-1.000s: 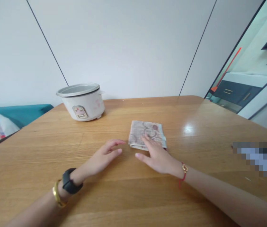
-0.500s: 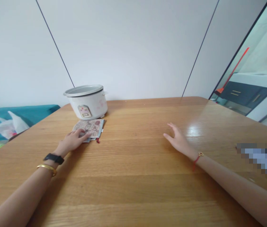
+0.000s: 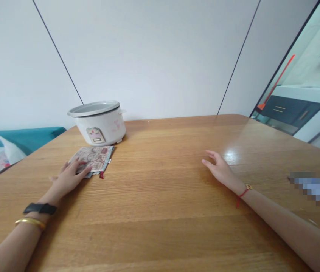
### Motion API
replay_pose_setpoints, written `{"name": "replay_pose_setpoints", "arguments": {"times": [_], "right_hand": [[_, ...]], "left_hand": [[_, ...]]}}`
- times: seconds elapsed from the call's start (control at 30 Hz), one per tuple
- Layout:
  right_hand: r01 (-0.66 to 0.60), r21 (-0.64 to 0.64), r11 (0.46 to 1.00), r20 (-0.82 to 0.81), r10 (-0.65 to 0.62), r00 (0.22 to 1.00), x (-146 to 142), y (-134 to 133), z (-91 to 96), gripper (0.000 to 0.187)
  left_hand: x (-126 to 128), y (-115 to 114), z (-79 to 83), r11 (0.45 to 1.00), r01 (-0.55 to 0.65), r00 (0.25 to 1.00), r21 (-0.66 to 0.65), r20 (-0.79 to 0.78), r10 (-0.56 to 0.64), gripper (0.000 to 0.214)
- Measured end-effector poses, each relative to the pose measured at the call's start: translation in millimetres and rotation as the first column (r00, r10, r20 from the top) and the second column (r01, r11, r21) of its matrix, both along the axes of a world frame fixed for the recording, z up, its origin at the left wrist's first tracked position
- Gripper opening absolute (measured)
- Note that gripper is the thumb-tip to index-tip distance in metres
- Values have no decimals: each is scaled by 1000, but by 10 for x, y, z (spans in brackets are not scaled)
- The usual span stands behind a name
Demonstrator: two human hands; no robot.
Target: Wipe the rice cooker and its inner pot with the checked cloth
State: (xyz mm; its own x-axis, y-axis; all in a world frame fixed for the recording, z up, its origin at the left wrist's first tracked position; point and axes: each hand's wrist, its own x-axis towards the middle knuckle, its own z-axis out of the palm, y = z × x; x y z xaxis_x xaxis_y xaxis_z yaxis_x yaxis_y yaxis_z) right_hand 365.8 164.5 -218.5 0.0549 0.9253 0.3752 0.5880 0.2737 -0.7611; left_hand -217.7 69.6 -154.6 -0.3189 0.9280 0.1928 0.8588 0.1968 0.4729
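My left hand (image 3: 68,175) lies with its fingers spread on the left part of a folded, brown-patterned cloth (image 3: 99,156). The thumb rests along the cloth's near edge, close to a small red tab. Just behind the cloth stands a white rice cooker (image 3: 106,126) without a lid. Its inside is mostly hidden from this angle. On the right, my right hand (image 3: 221,170) holds nothing, fingers apart and slightly curved, over or on the wooden table (image 3: 160,196); I cannot tell whether it touches the wood.
A pale wall (image 3: 154,56) runs behind the table. Left of the table are a teal seat (image 3: 35,139) and a white plastic bag (image 3: 9,151). At the right edge lies a pixelated object (image 3: 319,189). Through an opening stands a red-handled broom (image 3: 276,83) near a dark cabinet (image 3: 287,109).
The cloth has slid left and a little nearer under my left hand, relative to the cooker. My right hand sits slightly further right in the picture. The view has shifted slightly.
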Motion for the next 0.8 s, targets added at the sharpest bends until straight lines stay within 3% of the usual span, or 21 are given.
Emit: {"name": "replay_pose_setpoints", "arguments": {"times": [0.07, 0.13, 0.23, 0.33, 0.5, 0.8], "right_hand": [[5, -8, 1000, -6, -5, 1000, -3, -8, 15, 51], [5, -1, 1000, -20, -5, 1000, -7, -17, 22, 49], [-4, 6, 1000, -41, 4, 999, -13, -30, 26, 47], [-13, 9, 1000, -44, 14, 999, -13, -43, 39, 44], [-10, -11, 1000, 35, 10, 999, -11, -77, 105, 42], [-13, -37, 999, 108, 17, 994, -49, -133, 217, 39]], "left_hand": [[173, -38, 87, 996, -26, 994, 80, -103, 34, 52], [392, -79, 173, 984, 83, 993, 159, -100, -68, 46], [716, -149, 247, 957, 219, 969, 193, 76, -237, 41], [929, -202, 228, 943, 308, 917, 128, 223, -330, 42], [963, -184, 83, 923, 385, 885, 10, 279, -373, 47], [898, -139, 19, 931, 365, 905, 5, 234, -356, 51]]}}
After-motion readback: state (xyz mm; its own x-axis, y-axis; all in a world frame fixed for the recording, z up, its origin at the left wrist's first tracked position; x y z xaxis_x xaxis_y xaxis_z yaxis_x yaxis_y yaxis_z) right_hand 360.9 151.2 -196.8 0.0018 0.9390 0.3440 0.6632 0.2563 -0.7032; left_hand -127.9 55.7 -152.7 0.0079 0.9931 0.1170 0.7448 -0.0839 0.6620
